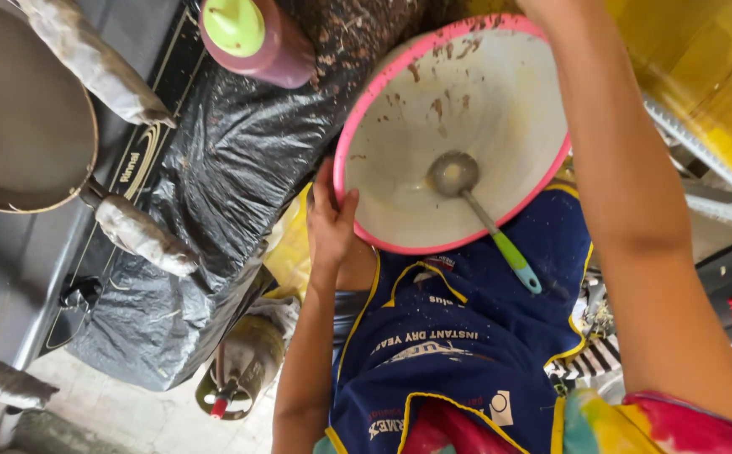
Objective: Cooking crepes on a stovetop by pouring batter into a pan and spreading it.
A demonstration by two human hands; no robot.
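Observation:
A wide white bowl with a pink rim [400,92] is held tilted toward me over my blue apron [458,336]. Its inside is smeared with pale batter and brown flecks. A metal ladle [455,174] with a green and blue handle lies inside, its handle sticking out over the near rim. My left hand [330,223] grips the bowl's near-left rim, thumb on the edge. My right arm reaches along the right side, and my right hand [542,8] meets the far rim at the top of the frame, mostly cut off.
A dark flat griddle pan [13,126] sits at the left on a stove wrapped in black plastic [215,193]. A reddish bottle with a green cap [252,38] stands at the top. A gas cylinder [244,361] stands on the floor below. Yellow boxes [702,67] are at the right.

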